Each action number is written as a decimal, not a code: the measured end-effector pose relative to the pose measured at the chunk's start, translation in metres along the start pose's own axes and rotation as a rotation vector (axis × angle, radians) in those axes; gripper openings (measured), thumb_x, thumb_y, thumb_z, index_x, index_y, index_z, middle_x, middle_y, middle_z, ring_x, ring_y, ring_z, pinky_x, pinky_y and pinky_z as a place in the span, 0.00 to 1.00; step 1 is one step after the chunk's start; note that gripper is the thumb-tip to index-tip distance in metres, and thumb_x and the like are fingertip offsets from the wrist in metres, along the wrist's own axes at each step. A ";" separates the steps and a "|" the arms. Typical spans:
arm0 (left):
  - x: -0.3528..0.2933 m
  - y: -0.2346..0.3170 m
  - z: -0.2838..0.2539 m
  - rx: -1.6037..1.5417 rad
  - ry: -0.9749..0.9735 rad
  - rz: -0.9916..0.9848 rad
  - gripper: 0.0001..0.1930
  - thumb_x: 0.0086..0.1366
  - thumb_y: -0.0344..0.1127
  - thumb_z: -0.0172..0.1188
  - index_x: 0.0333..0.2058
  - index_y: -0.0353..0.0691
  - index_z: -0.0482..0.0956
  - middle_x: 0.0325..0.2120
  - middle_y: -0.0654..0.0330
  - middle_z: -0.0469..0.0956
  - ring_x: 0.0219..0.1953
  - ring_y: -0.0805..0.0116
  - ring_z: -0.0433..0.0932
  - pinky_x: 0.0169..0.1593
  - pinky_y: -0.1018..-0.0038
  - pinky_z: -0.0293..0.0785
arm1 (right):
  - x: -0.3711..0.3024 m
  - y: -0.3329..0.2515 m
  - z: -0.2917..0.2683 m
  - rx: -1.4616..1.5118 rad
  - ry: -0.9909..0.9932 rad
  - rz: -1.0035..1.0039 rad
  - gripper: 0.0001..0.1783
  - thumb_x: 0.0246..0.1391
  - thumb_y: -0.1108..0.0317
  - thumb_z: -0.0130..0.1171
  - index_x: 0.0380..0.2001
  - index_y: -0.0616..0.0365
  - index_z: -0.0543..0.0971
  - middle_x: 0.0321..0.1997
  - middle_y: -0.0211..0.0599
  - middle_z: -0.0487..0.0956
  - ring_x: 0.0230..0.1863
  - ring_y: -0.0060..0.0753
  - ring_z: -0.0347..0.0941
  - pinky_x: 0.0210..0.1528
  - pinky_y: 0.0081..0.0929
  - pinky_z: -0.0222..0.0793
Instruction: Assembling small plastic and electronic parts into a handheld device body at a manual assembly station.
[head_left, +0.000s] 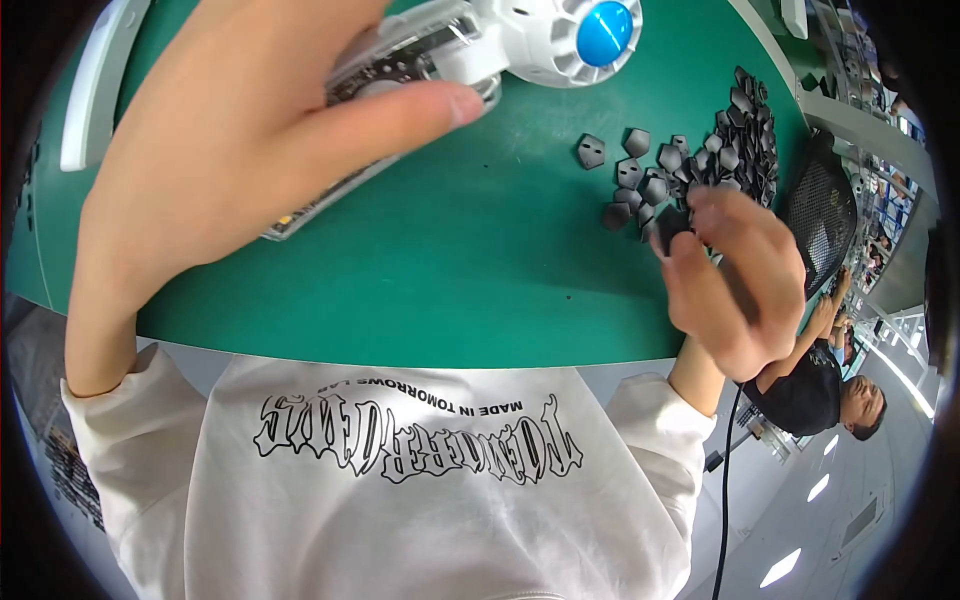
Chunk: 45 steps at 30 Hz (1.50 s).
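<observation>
My left hand (230, 140) is wrapped round a white device (520, 45) at the top of the view, its thumb lying along the body. The device has a dark, clear-covered body with electronics showing through and a round white head with a blue dome. At the right, my right hand (745, 280) pinches a small black plastic piece (672, 225) between thumb and fingers. This hand is just in front of a scattered pile of black pentagon-shaped pieces (728, 158), some showing two small holes. The left fingertips are hidden behind the device.
The green tabletop (430, 280) has a curved near edge by my body. A black mesh basket (825, 195) stands beyond the pile at the right. A white bar (95, 90) lies at the far left. A black cable (727, 490) hangs at the lower right. Another person (805, 390) sits to the right.
</observation>
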<state>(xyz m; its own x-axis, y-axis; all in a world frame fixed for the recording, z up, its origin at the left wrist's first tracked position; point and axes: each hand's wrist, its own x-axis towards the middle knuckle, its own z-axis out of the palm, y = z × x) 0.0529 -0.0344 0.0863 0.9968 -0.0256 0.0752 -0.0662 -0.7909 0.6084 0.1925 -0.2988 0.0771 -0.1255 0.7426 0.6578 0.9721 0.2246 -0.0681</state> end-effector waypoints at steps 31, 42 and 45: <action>0.040 -0.045 0.050 -0.169 0.281 0.642 0.28 0.58 0.34 0.67 0.57 0.31 0.76 0.44 0.48 0.77 0.41 0.51 0.78 0.43 0.65 0.75 | 0.004 -0.010 0.035 0.100 -0.068 0.361 0.09 0.53 0.84 0.66 0.38 0.67 0.80 0.38 0.42 0.78 0.34 0.31 0.75 0.35 0.21 0.76; 0.077 0.020 0.015 -0.221 -0.071 0.083 0.30 0.57 0.31 0.68 0.59 0.30 0.75 0.31 0.50 0.82 0.25 0.71 0.77 0.27 0.71 0.72 | 0.006 0.006 0.039 -0.082 0.084 0.664 0.16 0.44 0.73 0.77 0.30 0.62 0.76 0.25 0.36 0.75 0.25 0.26 0.75 0.24 0.24 0.66; 0.084 0.018 0.012 -0.375 -0.129 0.048 0.30 0.56 0.32 0.69 0.59 0.32 0.76 0.32 0.50 0.83 0.26 0.69 0.78 0.29 0.70 0.73 | -0.005 0.010 0.042 0.033 0.148 0.709 0.09 0.56 0.79 0.69 0.38 0.66 0.79 0.36 0.29 0.77 0.35 0.16 0.74 0.35 0.14 0.74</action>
<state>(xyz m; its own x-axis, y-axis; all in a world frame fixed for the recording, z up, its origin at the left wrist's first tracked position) 0.1355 -0.0582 0.0939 0.9880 -0.1526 0.0247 -0.1000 -0.5090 0.8549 0.1945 -0.2735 0.0416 0.5635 0.6241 0.5413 0.8028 -0.2592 -0.5369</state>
